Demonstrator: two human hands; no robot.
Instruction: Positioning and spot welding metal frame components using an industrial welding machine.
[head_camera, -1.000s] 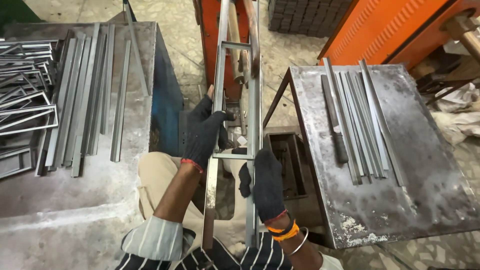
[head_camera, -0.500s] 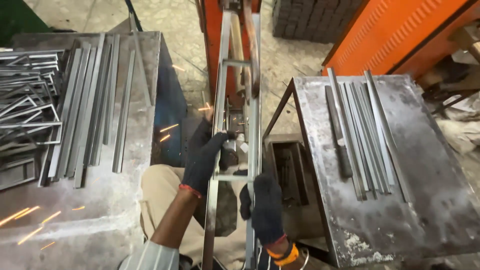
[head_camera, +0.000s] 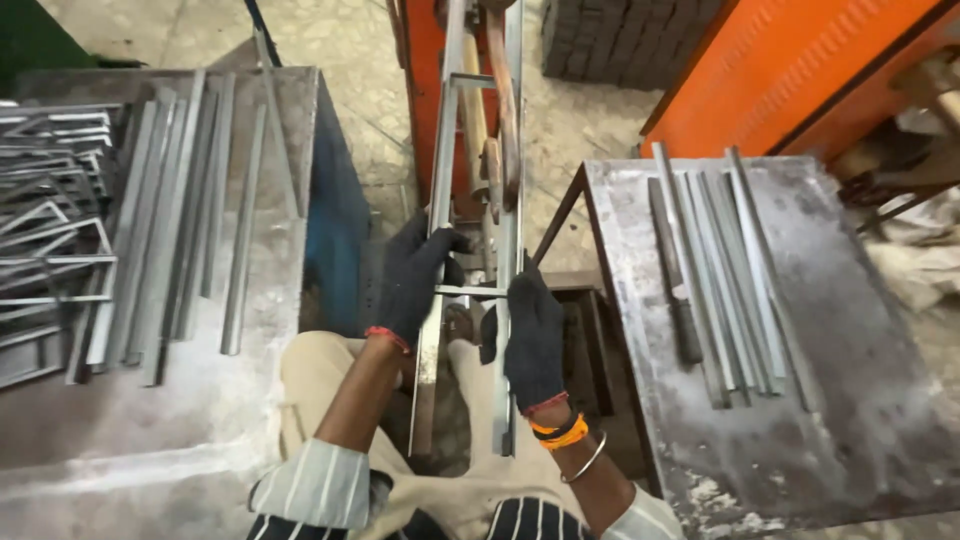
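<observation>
Frame (head_camera: 470, 250): a narrow ladder-like thing of two long grey metal rails joined by short cross-bars, held over the person's lap, between the two counters. Long axis runs straight away from the body, far end reaching into the orange machine (head_camera: 430, 120) ahead, near end low by the knees. Left hand (head_camera: 415, 280), black glove, fingers closed round the left rail just above a cross-bar (head_camera: 470, 291). Right hand (head_camera: 535, 335), also gloved, clamped on the right rail a little nearer the body; orange and metal bangles at that wrist. Both hands sit at mid-length of the frame, about equally near to it; the left is slightly farther forward. Left counter (head_camera: 150, 420): grey top carrying a row of loose strips (head_camera: 190, 210) lying parallel to the frame, and a stack of finished frames (head_camera: 50, 220) at the far left edge. Right counter (head_camera: 850, 400): scuffed grey top with a second bundle of strips (head_camera: 720, 270) and one darker bar (head_camera: 675, 280), all roughly parallel to the frame too. Room to move: the gap between the counters is tight sideways, the inner edge of each close to a rail; open travel is mostly along the frame's own length, forward or back. Dark box-like opening (head_camera: 585, 340) just right of the right hand, below counter level; contents cannot be made out
</observation>
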